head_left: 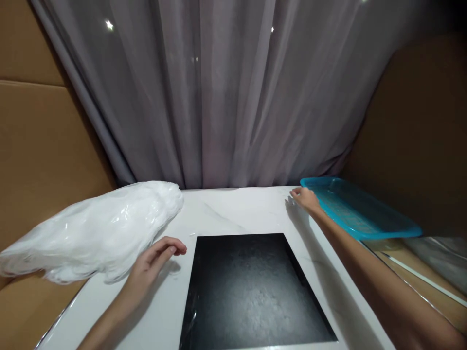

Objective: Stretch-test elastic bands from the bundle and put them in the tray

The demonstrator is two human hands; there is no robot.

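Note:
My left hand (156, 257) hovers over the white table, between the white plastic bundle and the left side of a black square board (251, 291). Its fingers are bent together with the thumb close against them, and nothing shows in them. At the far right of the table, my right hand (305, 198) is beside the near-left rim of a blue plastic tray (365, 233). Its fingertips are drawn together; whether they hold anything small is not visible. The board lies flat, apart from both hands.
A bulky, shiny white plastic bundle (98, 228) lies at the left, overhanging the table (226, 209). Cardboard panels (36, 146) stand on both sides. A grey curtain (226, 97) hangs behind. Beneath the tray, a thin white strip (426, 278) lies beside clear plastic (441, 255).

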